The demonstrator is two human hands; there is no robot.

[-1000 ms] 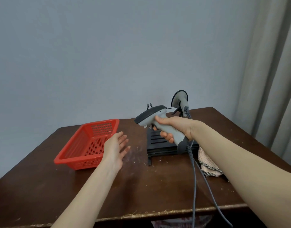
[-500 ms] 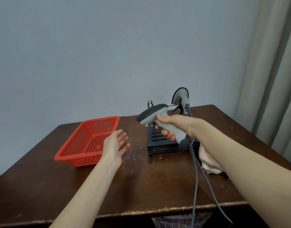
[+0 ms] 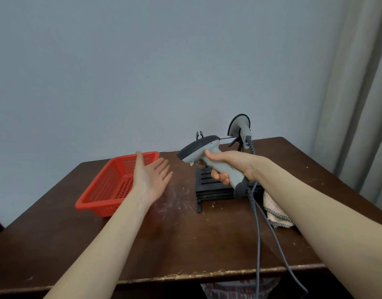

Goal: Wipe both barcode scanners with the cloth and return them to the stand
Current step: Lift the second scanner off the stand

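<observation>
The held scanner [image 3: 198, 148] is off the stand, raised in the air, its handle clenched in the right hand [image 3: 235, 166]: fingers curl round the front and the thumb lies along the top, just behind the dark head. Left of that grip the left hand [image 3: 152, 176] hangs palm up with straight fingers, holding nothing.

The cloth [image 3: 276, 212] lies below and right of the grip and neither hand has it, so fetching it probably means reaching across the cable [image 3: 258, 234]. That cable drops from the heel of the handle over the table edge beside a second one. A sharp lift could snag it on the stand [image 3: 209, 188] directly under the grip. It could also tug the second scanner [image 3: 239, 126] off its perch behind the grip. The smooth casing may also twist in a one-handed hold once it is rubbed.

The scanner is pistol-shaped in hard pale grey plastic, with a dark cap on the head and a dark boot at the heel. The cloth looks nubbly and pinkish with a checked border, and lies crumpled. The stand is black, with a slatted flat base and thin wire uprights. Beyond the left hand sits a red perforated plastic basket [image 3: 93, 206]. The table [image 3: 185, 244] is dark wood, scuffed with pale flecks and worn along its front edge.
</observation>
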